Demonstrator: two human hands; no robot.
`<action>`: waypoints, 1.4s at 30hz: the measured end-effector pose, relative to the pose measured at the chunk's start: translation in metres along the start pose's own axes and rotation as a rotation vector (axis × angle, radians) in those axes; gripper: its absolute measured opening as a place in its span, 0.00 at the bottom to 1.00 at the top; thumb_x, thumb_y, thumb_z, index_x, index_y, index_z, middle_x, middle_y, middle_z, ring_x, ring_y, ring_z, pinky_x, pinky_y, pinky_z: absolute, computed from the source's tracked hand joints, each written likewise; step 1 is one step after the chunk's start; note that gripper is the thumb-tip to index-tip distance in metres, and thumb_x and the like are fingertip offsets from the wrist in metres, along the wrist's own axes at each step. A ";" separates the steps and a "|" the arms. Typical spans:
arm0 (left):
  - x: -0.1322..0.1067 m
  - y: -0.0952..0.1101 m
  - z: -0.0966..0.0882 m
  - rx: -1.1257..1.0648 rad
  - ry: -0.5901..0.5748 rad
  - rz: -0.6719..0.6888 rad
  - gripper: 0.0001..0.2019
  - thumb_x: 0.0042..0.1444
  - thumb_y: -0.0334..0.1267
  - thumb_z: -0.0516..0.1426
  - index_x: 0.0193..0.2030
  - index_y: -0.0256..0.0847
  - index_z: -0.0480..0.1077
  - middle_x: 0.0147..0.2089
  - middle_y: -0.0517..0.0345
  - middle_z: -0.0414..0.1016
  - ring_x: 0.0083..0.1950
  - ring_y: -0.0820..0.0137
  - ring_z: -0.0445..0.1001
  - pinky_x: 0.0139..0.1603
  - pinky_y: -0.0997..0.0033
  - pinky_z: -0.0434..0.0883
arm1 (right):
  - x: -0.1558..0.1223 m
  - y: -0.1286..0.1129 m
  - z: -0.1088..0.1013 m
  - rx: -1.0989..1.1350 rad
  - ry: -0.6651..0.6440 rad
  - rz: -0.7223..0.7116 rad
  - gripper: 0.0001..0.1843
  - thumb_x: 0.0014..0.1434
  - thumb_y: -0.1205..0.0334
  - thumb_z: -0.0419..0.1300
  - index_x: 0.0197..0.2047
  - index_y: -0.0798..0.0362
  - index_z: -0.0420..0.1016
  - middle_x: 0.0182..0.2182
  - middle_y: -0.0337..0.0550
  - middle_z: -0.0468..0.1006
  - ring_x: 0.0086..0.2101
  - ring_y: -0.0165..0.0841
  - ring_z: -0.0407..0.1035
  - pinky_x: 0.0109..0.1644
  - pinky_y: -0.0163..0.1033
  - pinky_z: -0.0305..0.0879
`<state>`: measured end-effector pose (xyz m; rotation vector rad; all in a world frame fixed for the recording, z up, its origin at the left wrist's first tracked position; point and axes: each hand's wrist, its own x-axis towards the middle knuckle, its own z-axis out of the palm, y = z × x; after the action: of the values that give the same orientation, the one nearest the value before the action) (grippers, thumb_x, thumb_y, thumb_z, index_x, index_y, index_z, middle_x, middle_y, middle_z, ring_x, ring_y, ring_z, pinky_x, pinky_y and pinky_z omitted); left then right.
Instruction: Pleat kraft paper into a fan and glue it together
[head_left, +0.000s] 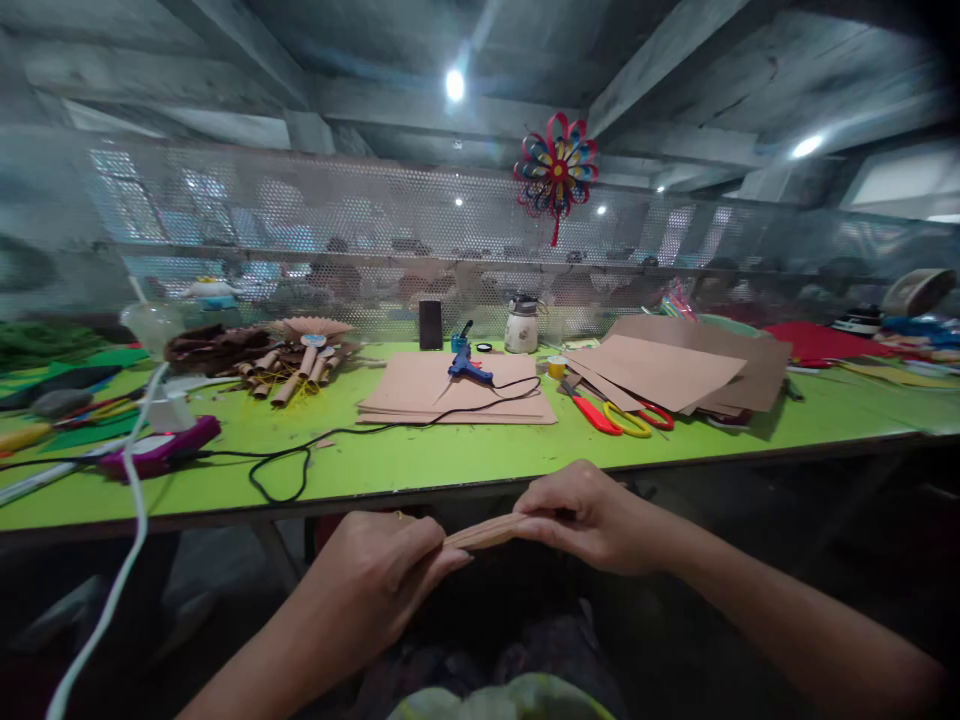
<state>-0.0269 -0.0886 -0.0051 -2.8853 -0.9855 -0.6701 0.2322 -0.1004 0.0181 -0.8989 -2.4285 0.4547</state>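
Observation:
A narrow strip of folded brown paper (486,532) stretches between my two hands, in front of the table's near edge and a little below it. My left hand (386,570) pinches its left end between thumb and fingers. At the other end, my right hand (592,515) grips the paper with thumb and fingertips. The layers look stacked like pleats. Beyond my hands, a blue glue gun (470,366) rests on a stack of brown paper sheets (390,395). Scissors with red and yellow handles (626,420) lie to the right of the stack.
A black cord (360,430) loops across the green table (420,460) to a purple power strip (161,447). Rolled paper tubes with a pleated fan (311,335) lie at left. More brown sheets (660,365), a jug (521,328) and a yellow tape roll (556,367) stand farther back. A white cable (135,500) hangs left.

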 end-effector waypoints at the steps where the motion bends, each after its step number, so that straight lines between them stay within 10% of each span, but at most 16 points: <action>1: -0.001 -0.001 -0.001 -0.059 -0.055 -0.036 0.13 0.63 0.42 0.48 0.28 0.41 0.65 0.23 0.62 0.66 0.22 0.74 0.63 0.25 0.71 0.52 | 0.000 0.001 0.000 0.017 0.004 0.002 0.13 0.64 0.61 0.51 0.39 0.58 0.74 0.26 0.41 0.74 0.25 0.26 0.63 0.29 0.30 0.55; 7: -0.002 -0.004 -0.005 -0.509 -0.339 -0.220 0.15 0.64 0.44 0.43 0.37 0.43 0.67 0.28 0.64 0.71 0.27 0.76 0.69 0.28 0.78 0.61 | -0.001 0.003 0.000 0.121 -0.005 0.077 0.12 0.63 0.62 0.51 0.43 0.57 0.74 0.23 0.38 0.72 0.23 0.25 0.63 0.27 0.29 0.56; 13: 0.017 -0.007 -0.001 -0.454 -0.171 -0.243 0.12 0.61 0.45 0.49 0.42 0.44 0.70 0.37 0.58 0.73 0.37 0.69 0.69 0.38 0.72 0.62 | 0.011 0.009 0.002 0.369 0.114 0.334 0.09 0.58 0.61 0.57 0.31 0.58 0.72 0.15 0.34 0.67 0.16 0.22 0.58 0.20 0.27 0.53; 17: 0.028 -0.010 0.008 -0.811 -0.172 -0.277 0.12 0.59 0.45 0.52 0.38 0.40 0.71 0.31 0.59 0.70 0.33 0.71 0.66 0.35 0.73 0.61 | 0.018 0.013 0.003 0.601 0.156 0.432 0.12 0.58 0.56 0.58 0.30 0.58 0.70 0.14 0.34 0.68 0.13 0.22 0.57 0.16 0.27 0.52; 26: 0.021 0.009 0.049 -1.863 -0.172 -0.304 0.14 0.51 0.42 0.60 0.37 0.30 0.71 0.24 0.55 0.68 0.22 0.75 0.64 0.25 0.73 0.64 | 0.014 0.016 0.018 1.218 0.043 -0.022 0.22 0.57 0.48 0.59 0.42 0.60 0.73 0.31 0.49 0.73 0.29 0.32 0.70 0.32 0.38 0.68; 30: 0.023 0.023 0.062 -2.096 -0.145 -0.153 0.18 0.48 0.41 0.61 0.39 0.25 0.72 0.20 0.57 0.66 0.18 0.76 0.62 0.19 0.74 0.65 | 0.017 0.019 0.034 1.309 0.027 -0.137 0.32 0.50 0.37 0.59 0.42 0.60 0.74 0.30 0.50 0.73 0.28 0.35 0.69 0.31 0.41 0.69; 35: 0.026 0.032 0.079 -2.271 -0.071 -0.035 0.11 0.49 0.37 0.60 0.34 0.29 0.74 0.16 0.60 0.64 0.15 0.77 0.62 0.14 0.78 0.63 | 0.021 0.011 0.037 1.113 0.047 -0.017 0.18 0.52 0.56 0.65 0.42 0.60 0.76 0.29 0.46 0.74 0.28 0.29 0.68 0.33 0.33 0.66; 42: 0.024 0.045 0.104 -2.358 -0.113 -0.010 0.12 0.47 0.42 0.61 0.24 0.31 0.72 0.15 0.56 0.69 0.13 0.74 0.65 0.13 0.77 0.63 | 0.026 -0.006 0.040 1.092 0.066 -0.066 0.14 0.49 0.57 0.67 0.33 0.59 0.75 0.30 0.45 0.71 0.34 0.33 0.68 0.43 0.39 0.65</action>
<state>0.0568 -0.0945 -0.0849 -3.8454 0.7724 -3.4603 0.1897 -0.0928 -0.0029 -0.3208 -1.6993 1.4731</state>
